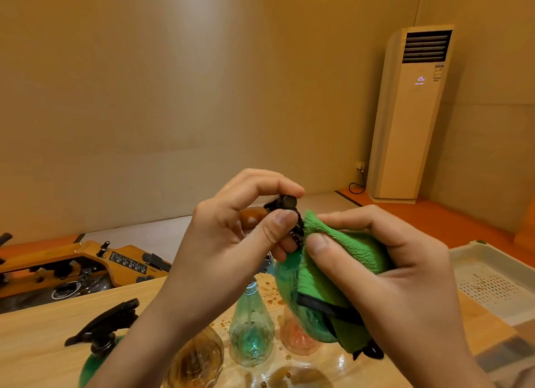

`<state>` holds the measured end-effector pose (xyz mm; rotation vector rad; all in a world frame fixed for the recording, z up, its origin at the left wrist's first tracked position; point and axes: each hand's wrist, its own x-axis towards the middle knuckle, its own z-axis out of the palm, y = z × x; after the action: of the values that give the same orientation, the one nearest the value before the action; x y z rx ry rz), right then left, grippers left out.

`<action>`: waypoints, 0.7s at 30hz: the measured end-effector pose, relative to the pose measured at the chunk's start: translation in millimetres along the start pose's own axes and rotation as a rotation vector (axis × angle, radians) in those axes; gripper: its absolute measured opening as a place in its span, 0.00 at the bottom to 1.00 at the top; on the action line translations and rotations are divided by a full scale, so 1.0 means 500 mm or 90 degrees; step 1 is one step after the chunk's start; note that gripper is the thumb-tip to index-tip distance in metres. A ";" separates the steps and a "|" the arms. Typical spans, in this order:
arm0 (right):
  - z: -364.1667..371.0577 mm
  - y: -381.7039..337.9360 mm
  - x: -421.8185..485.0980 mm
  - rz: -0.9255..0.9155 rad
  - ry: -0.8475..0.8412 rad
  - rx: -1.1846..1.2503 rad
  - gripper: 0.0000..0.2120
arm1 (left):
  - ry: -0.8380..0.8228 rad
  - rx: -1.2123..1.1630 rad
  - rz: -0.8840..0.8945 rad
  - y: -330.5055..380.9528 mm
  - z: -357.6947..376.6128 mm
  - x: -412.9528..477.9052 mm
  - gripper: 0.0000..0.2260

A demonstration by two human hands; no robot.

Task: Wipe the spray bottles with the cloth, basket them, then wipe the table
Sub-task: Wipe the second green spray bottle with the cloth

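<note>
Mid-frame, the left hand [231, 237] pinches what seems a bottle's black nozzle [285, 203] while the right hand [390, 272] clutches the green cloth [347, 248].

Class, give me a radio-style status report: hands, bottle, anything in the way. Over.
Left hand pinches black spray head. Right hand presses fluffy green cloth on raised green bottle. Other bottles stand underneath.

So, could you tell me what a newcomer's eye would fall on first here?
The two hands at centre: the left hand pinches the black spray head of a green bottle, while the right hand presses a bright green cloth against it. Below them more bottles stand on the wooden table, with a white basket at the right. A tall air conditioner stands in the far right corner.
</note>
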<state>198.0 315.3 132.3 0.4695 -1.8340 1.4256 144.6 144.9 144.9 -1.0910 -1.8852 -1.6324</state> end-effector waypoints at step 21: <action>0.015 0.015 -0.014 0.104 -0.092 0.006 0.08 | 0.171 -0.064 -0.048 -0.034 0.030 -0.042 0.13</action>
<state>194.9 309.3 121.7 0.4465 -2.0212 1.5441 146.9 153.1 115.2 -0.7984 -1.7041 -1.8317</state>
